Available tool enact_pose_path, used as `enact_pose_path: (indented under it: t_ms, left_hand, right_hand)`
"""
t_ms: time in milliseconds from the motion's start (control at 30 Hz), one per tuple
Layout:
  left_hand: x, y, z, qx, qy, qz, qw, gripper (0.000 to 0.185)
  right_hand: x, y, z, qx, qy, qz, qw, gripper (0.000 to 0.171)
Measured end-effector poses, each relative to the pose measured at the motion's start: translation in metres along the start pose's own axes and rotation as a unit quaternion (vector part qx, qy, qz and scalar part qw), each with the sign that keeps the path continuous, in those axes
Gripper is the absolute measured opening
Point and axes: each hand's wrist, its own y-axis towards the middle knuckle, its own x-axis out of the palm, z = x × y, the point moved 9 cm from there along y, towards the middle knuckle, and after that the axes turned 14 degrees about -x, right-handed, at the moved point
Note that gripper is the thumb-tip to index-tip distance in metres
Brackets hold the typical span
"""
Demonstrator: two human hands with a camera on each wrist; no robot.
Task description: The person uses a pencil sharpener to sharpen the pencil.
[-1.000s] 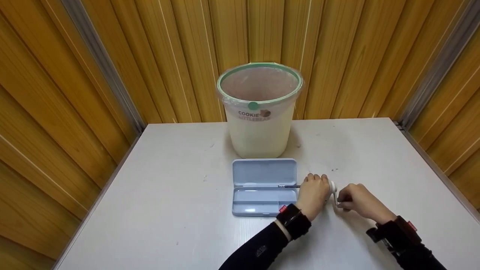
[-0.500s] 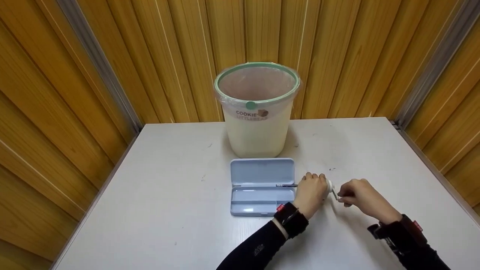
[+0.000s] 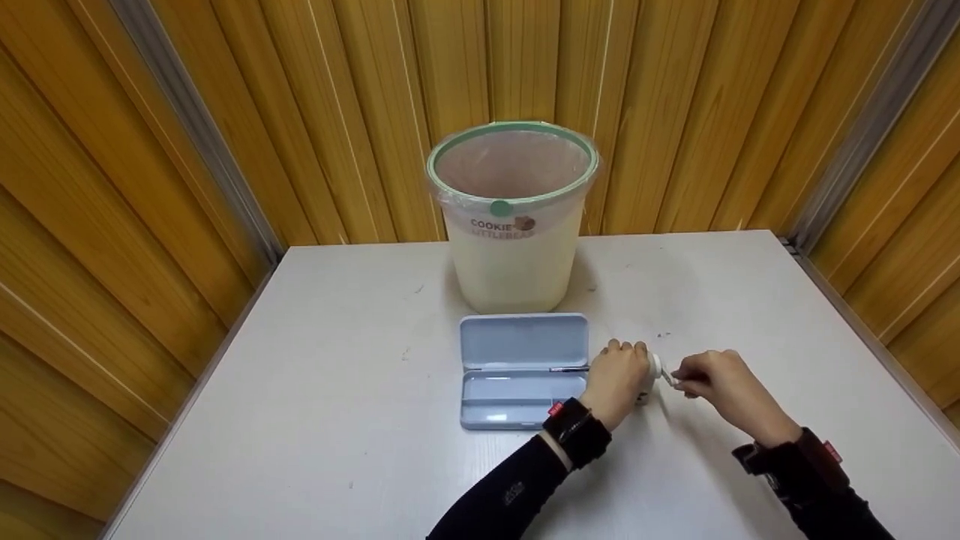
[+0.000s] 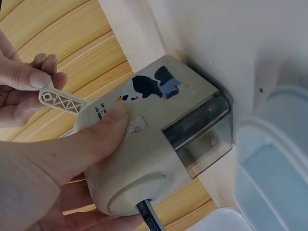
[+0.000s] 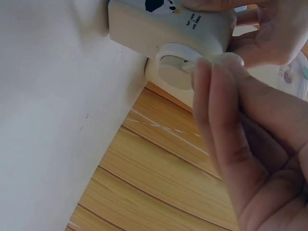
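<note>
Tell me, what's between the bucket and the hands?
The open blue pencil case lies between the bucket and the hands on the sharpener, seen in the head view.

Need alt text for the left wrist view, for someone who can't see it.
A left hand grips a cream desktop pencil sharpener on a white table, thumb across its cow sticker, with a pencil pushed into its front. Fingers of the right hand pinch the sharpener's crank handle; a pale blue case lies beside it.

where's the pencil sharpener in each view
Head: pencil sharpener mostly hidden between the hands, right of the blue case.
Left wrist: fills the centre, pencil in its front.
Right wrist: top centre.
Shared landmark: the crank handle the right hand pinches.
</note>
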Motion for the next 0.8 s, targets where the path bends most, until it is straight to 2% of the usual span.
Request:
enact_pose_path:
  t_ms: [167, 400, 600, 800]
  left_hand:
    - [-0.001, 0.0, 0.001, 0.007, 0.0, 0.01, 0.9999, 0.023]
    - [-0.008, -0.002, 0.003, 0.019, 0.018, 0.069, 0.9973, 0.013]
    - [-0.006, -0.002, 0.005, 0.034, 0.014, 0.069, 0.9969, 0.015]
    - [-0.005, 0.0, 0.004, 0.027, 0.013, 0.061, 0.9977, 0.016]
  right_hand:
    - [-0.004, -0.003, -0.003, -0.005, -0.033, 0.043, 0.998, 0.006]
    - [-0.011, -0.001, -0.015, -0.048, -0.111, 0.099, 0.988, 0.011]
    - [-0.016, 0.007, -0.014, -0.057, -0.144, 0.139, 0.978, 0.01]
    - [-0.016, 0.016, -0.005, -0.044, -0.14, 0.141, 0.979, 0.008]
